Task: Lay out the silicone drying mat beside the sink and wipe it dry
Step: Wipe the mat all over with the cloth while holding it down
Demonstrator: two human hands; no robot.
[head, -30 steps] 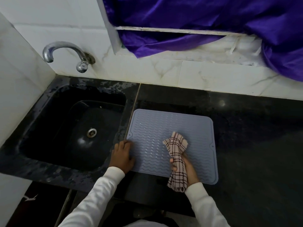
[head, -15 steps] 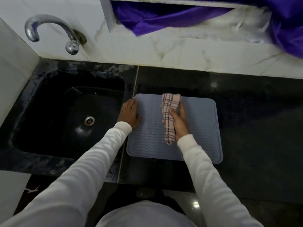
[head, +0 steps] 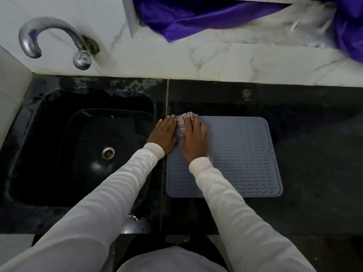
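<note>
No readable text

No lettering, labels, brands, numbers or signs can be read on anything in the head view.

One head-worn wide-angle view looks steeply down and forward — close over the black stone table (head: 314, 154), marble-tiled wall (head: 255, 61) at top.
</note>
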